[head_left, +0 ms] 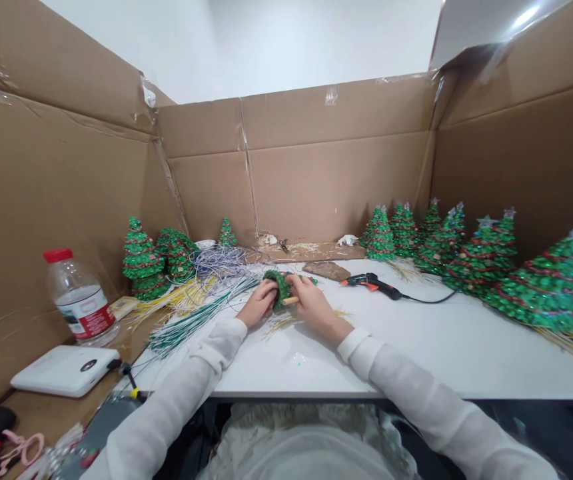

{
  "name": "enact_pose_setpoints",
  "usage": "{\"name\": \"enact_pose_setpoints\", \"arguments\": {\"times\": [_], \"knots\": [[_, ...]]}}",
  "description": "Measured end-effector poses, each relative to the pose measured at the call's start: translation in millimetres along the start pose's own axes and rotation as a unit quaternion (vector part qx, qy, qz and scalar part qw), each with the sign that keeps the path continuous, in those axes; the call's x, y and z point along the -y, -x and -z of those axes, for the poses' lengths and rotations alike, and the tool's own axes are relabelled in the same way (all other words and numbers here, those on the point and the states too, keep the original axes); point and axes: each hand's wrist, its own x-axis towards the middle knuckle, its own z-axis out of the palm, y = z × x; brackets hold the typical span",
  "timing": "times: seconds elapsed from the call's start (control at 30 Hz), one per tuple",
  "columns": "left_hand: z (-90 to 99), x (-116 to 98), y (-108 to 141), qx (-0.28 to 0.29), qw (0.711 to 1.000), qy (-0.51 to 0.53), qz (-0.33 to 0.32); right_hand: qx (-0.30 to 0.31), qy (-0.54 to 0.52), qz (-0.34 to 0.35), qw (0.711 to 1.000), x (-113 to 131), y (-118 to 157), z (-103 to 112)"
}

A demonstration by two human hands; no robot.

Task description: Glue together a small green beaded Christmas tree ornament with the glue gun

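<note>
My left hand is closed around one side of a small green Christmas tree piece, just above the middle of the white table. From the other side my right hand meets the same piece with bent fingers. A short tan stick, apparently wooden, sticks out of the right hand towards the left. My fingers hide much of the tree piece, so its full shape does not show. Under the hands lie thin straw-coloured strands.
Bundles of green wires, yellow wires and purple wires lie left. A hot glue gun rests right of a brown board piece. Several finished trees line the right. A bottle and white power bank stand left.
</note>
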Motion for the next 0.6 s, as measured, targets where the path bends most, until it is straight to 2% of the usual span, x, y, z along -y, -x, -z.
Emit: {"name": "enact_pose_setpoints", "arguments": {"times": [0.27,0.4,0.6], "knots": [[-3.4,1,-5,0.025,0.997,0.027,0.068,0.026,0.027,0.041,0.998,0,-1,-3],[-5.3,0,-9,0.017,0.997,0.021,0.067,0.033,0.046,0.047,0.997,0,-2,-3],[-4.9,-1,-11,-0.018,0.997,-0.056,0.057,0.022,0.064,0.021,0.997,-1,-2,-3]]}}
